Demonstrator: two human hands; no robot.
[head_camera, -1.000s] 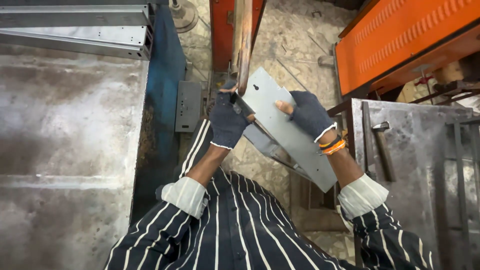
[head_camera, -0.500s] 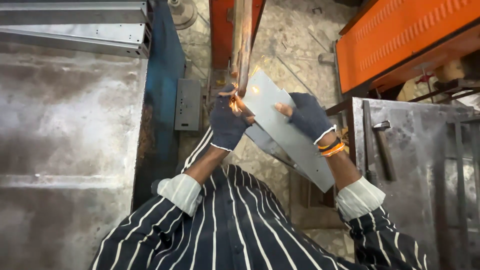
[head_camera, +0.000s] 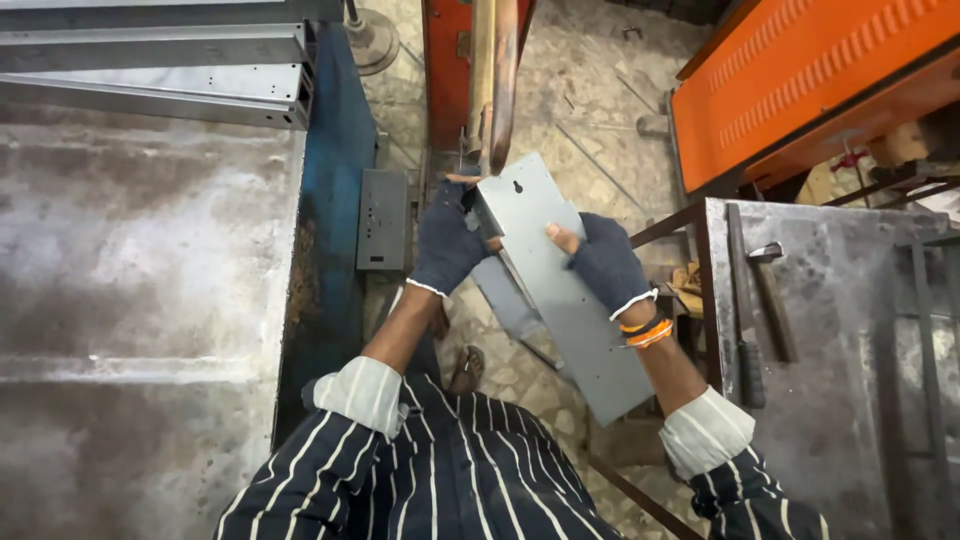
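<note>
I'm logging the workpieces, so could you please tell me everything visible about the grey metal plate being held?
The long flat grey sheet-metal plate looks matt and smooth, with a keyhole-shaped slot near its upper end and a folded edge along its left side. It slants from upper left down to lower right above the stone floor. The gloved left hand grips its upper edge; the gloved right hand grips its right edge.
</note>
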